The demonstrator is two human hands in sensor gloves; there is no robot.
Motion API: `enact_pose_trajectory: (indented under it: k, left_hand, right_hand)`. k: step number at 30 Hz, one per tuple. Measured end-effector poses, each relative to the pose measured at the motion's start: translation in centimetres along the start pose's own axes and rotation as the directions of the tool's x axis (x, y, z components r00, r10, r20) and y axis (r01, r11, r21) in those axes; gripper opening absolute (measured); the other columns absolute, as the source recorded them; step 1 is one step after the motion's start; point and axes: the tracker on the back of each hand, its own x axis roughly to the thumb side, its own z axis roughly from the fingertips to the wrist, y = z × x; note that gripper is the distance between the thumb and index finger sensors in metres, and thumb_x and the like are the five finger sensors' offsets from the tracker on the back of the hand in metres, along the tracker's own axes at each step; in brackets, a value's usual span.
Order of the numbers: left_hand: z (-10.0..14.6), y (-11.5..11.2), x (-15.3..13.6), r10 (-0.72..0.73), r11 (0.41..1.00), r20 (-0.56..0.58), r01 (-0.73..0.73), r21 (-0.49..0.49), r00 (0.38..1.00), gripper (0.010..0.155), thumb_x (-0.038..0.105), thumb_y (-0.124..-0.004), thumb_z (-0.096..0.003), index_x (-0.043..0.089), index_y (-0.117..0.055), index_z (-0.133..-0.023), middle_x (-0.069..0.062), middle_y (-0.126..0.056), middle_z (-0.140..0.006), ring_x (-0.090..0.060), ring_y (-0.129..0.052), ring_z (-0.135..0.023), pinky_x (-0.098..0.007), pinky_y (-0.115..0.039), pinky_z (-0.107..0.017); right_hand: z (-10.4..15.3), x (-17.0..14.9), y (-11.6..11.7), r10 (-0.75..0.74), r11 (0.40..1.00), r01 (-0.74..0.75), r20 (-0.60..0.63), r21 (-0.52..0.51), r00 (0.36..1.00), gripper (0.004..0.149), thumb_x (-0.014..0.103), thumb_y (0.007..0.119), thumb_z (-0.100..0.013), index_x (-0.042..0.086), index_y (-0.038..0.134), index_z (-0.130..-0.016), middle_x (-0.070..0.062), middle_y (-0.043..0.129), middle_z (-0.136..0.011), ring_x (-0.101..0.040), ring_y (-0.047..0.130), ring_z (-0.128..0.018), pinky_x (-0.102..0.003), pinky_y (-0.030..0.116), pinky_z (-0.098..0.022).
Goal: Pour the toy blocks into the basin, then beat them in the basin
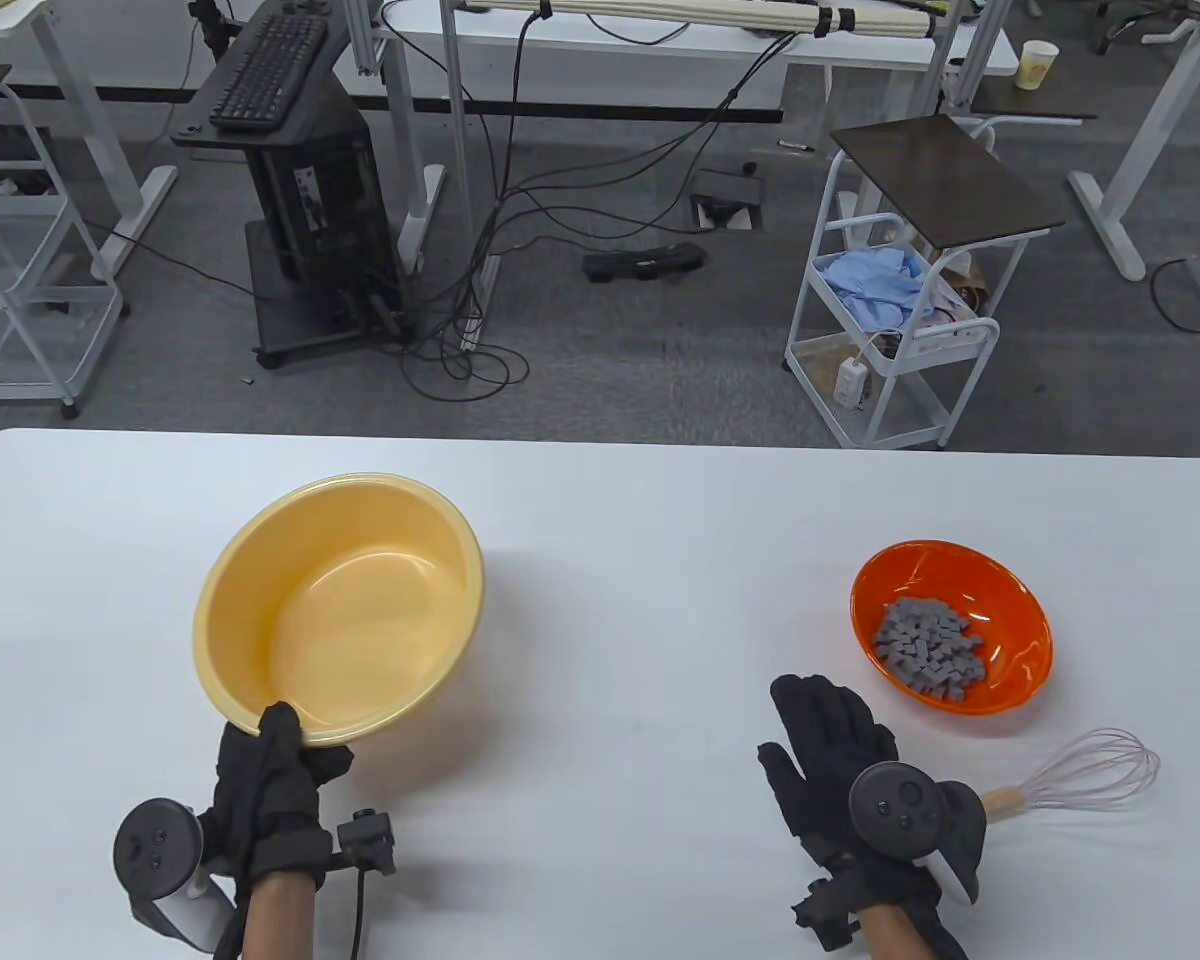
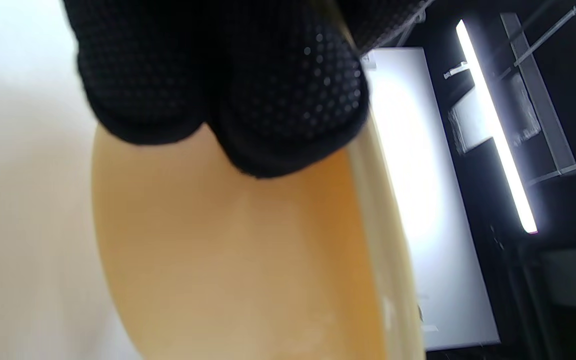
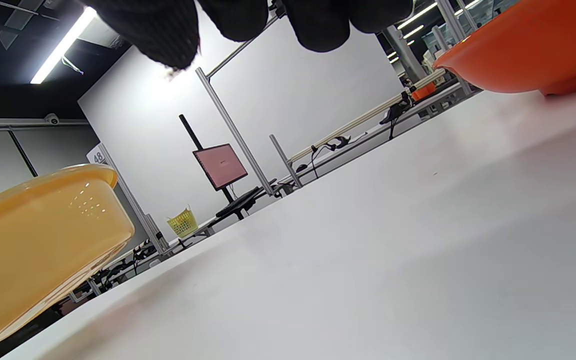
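Observation:
A yellow basin (image 1: 340, 610) stands empty on the left of the white table (image 1: 610, 560). My left hand (image 1: 272, 765) grips its near rim, thumb over the edge; in the left wrist view the gloved fingers (image 2: 248, 90) press against the basin's outer wall (image 2: 228, 260). An orange bowl (image 1: 950, 625) on the right holds several grey toy blocks (image 1: 932, 650). My right hand (image 1: 835, 755) lies flat and open on the table just left of the bowl, holding nothing. A whisk (image 1: 1080, 780) with a wooden handle lies to the right of that hand. The right wrist view shows the basin (image 3: 38, 250) and the bowl (image 3: 528, 50).
The table's far edge runs across the middle of the table view; beyond it are a white cart (image 1: 900, 300), a keyboard stand (image 1: 290, 150) and floor cables. Bare table lies between basin and bowl.

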Motion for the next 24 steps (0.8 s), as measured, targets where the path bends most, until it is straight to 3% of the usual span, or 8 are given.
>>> enact_pose_trajectory:
  k: [10,24]
  left_hand:
    - [0.9,-4.7,0.1,-0.035,0.966,0.048,0.046,-0.253,0.998,0.068,0.029,-0.065,-0.0674,-0.023,-0.039,-0.103,-0.013,-0.093,-0.052,-0.002,-0.108,-0.033,-0.033,-0.099,-0.036]
    - [2.2,-8.6,-0.2,0.001,0.867,0.066,0.032,-0.497,0.998,0.067,0.031,-0.064,-0.0685,-0.020,-0.039,-0.105,-0.013,-0.093,-0.056,-0.003,-0.108,-0.038,-0.034,-0.098,-0.041]
  right_hand:
    - [0.0,-0.7,-0.9,-0.019,0.999,0.018,-0.028,-0.035,0.999,0.061,0.043,0.066,-0.067,0.021,0.038,-0.117,-0.025,0.036,-0.123,-0.057,0.030,-0.107,-0.080,0.024,-0.071]
    - [0.1,-1.2,-1.6,-0.039,0.997,0.035,-0.051,-0.068,0.998,0.061,0.043,0.066,-0.067,0.021,0.038,-0.117,-0.025,0.035,-0.123,-0.057,0.030,-0.107,-0.080,0.024,-0.071]
